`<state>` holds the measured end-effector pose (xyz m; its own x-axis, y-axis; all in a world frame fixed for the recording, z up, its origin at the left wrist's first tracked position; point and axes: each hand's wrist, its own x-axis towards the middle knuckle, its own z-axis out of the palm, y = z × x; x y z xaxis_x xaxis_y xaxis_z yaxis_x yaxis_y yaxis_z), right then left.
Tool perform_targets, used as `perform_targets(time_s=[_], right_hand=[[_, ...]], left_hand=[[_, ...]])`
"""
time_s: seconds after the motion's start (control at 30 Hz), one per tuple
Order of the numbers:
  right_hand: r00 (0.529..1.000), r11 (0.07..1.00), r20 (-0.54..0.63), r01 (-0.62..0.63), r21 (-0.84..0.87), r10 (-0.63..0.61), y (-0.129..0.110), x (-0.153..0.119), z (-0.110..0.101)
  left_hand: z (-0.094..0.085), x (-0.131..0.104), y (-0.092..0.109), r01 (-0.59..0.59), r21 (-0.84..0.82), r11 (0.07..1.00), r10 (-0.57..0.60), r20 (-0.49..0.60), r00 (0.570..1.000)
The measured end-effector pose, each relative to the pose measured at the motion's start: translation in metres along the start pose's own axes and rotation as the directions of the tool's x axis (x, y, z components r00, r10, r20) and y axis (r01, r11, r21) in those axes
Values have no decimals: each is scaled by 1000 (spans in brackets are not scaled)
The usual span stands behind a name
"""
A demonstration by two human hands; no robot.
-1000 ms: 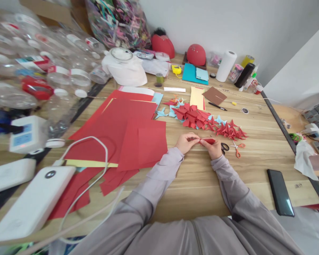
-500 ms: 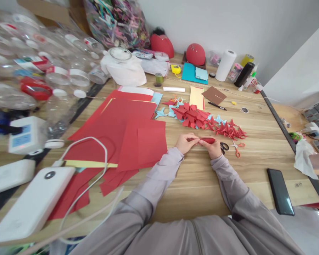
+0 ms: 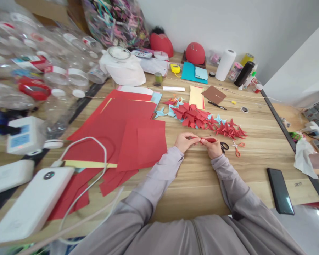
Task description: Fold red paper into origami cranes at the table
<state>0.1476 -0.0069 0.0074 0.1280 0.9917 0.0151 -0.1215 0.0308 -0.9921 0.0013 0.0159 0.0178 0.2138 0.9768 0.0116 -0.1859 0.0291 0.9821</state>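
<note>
Between my two hands is a small folded piece of red paper (image 3: 209,140), pinched at the fingertips. My left hand (image 3: 185,141) grips its left end, and my right hand (image 3: 213,147) holds the right part with the thumb on top. Fingers cover much of the fold. Just beyond my hands lies a heap of folded red paper pieces (image 3: 191,115) with light blue ones (image 3: 161,112) among them. Black-handled scissors (image 3: 224,146) touch or nearly touch my right hand, and orange-handled scissors (image 3: 238,148) lie further right. Red paper sheets (image 3: 151,147) are stacked to the left.
Clear plastic bottles (image 3: 57,109) crowd the left side. A white power bank (image 3: 34,202) with a cable lies at the front left, a black phone (image 3: 280,191) at the right. Behind the heap are a brown paper square (image 3: 214,95), a pen (image 3: 217,106) and a tape roll (image 3: 244,109).
My fingers have shifted slightly along the folded red paper, and my left fingers look a little straighter. Everything else stays in place.
</note>
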Motion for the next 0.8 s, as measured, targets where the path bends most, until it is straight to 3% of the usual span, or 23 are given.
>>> perform_targets(time_s=[0.43, 0.8], right_hand=[[992, 992, 18, 125, 25, -126, -2, 1, 0], [994, 988, -29, 104, 118, -101, 4, 4, -3]], left_hand=[[-3, 3, -2, -128, -47, 991, 130, 47, 990], [-1, 4, -6, 19, -305, 952, -5, 48, 999]])
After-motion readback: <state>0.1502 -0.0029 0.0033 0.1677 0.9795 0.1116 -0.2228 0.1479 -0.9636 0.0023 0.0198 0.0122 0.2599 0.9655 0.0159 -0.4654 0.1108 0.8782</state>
